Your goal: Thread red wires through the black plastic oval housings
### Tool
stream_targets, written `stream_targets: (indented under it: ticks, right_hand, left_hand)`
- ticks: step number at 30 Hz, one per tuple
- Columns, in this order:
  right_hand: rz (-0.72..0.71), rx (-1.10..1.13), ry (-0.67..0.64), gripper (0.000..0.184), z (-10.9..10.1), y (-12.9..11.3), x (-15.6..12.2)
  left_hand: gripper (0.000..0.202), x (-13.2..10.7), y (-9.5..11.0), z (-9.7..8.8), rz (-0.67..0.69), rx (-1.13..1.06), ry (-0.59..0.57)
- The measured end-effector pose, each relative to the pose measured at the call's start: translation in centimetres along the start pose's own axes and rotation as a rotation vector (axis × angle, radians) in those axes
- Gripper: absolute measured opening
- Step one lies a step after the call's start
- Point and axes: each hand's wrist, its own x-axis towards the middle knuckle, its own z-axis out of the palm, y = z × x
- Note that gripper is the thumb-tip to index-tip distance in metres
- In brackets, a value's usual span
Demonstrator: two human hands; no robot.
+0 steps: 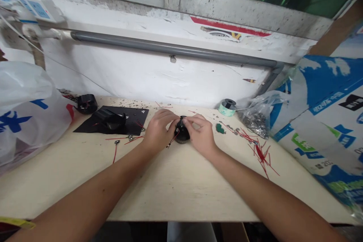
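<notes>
A round black plastic housing (183,136) rests on the table between my two hands. My left hand (160,130) is closed at its left side, thumb and fingers pinching near the top edge. From the other side my right hand (200,131) pinches at the same upper edge, its fingertips close to the left ones. Whatever small part lies between the fingertips is too hidden to name. A short red wire with a dark end (169,145) sticks out of the housing beside my left hand.
Black housings lie left, one on a black sheet (136,115). Red wires (261,155), a green piece (219,128), a tape roll (227,107) and a bag of metal parts (256,119) are right. A white bag (31,109) and blue-white carton (326,121) flank the table.
</notes>
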Motion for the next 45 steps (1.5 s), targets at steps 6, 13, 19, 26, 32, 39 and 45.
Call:
stream_targets:
  ticks: [6, 13, 19, 26, 32, 39, 45]
  right_hand:
    - [0.281, 0.464, 0.108, 0.019, 0.7, 1.4, 0.6]
    - [0.242, 0.474, -0.042, 0.018, 0.9, 0.8, 0.3]
    - [0.168, 0.436, -0.098, 0.015, 0.9, 0.5, 0.2]
    - [0.126, 0.412, -0.081, 0.015, 0.2, 0.1, 0.4]
    - [0.408, -0.053, -0.103, 0.021, -1.1, 2.7, 1.4]
    - [0.477, -0.102, -0.33, 0.037, -0.2, 2.2, 1.2]
    - [0.461, 0.177, -0.305, 0.031, 0.8, 2.3, 0.3]
  left_hand:
    - [0.015, -0.3, -0.2, 0.1, -0.068, -0.012, -0.081]
    - [0.018, -0.3, -0.2, 0.4, -0.148, -0.087, -0.042]
    - [0.014, -0.4, 0.2, 0.6, -0.271, -0.198, -0.05]
    - [0.016, -0.2, 0.1, 0.5, -0.455, -0.242, -0.008]
    - [0.02, -0.6, -0.9, 1.1, -0.614, -0.236, -0.063]
    - [0.016, -0.6, -1.1, 0.8, -0.613, -0.26, -0.184]
    - [0.016, -0.5, -1.3, 0.8, -0.581, -0.267, -0.175]
